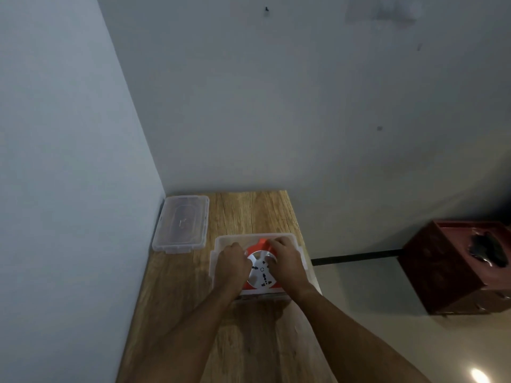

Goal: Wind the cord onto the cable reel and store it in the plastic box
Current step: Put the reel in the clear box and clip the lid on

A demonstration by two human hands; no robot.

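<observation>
Lid [181, 223]: clear plastic, lying flat on the wooden table [249, 341], at about 10 o'clock from the box and apart from it, close to the wall.

Left hand [231, 265]: fingers curled over the reel's 9 o'clock edge, gripping the rim; the fingertips are hidden below the knuckles.

Cable reel [261, 269]: orange drum with a white socket face turned up, sitting inside the plastic box between both hands. No loose cord shows, so the winding looks done; the wound cord itself is hidden.

Plastic box [221, 241]: clear, open-topped, near the table's right edge; the reel nearly fills it.

Right hand [284, 262]: fingers curled over the reel from 1 to 3 o'clock, holding the rim.

Handling (judgement): a stiff, hard-shelled body, likely moderately heavy with cord aboard; smooth plastic may slip. Best held at opposite rim edges, as here, not by the socket face.

Red cabinet [456, 266]: at 3 o'clock, well apart from the table.
</observation>
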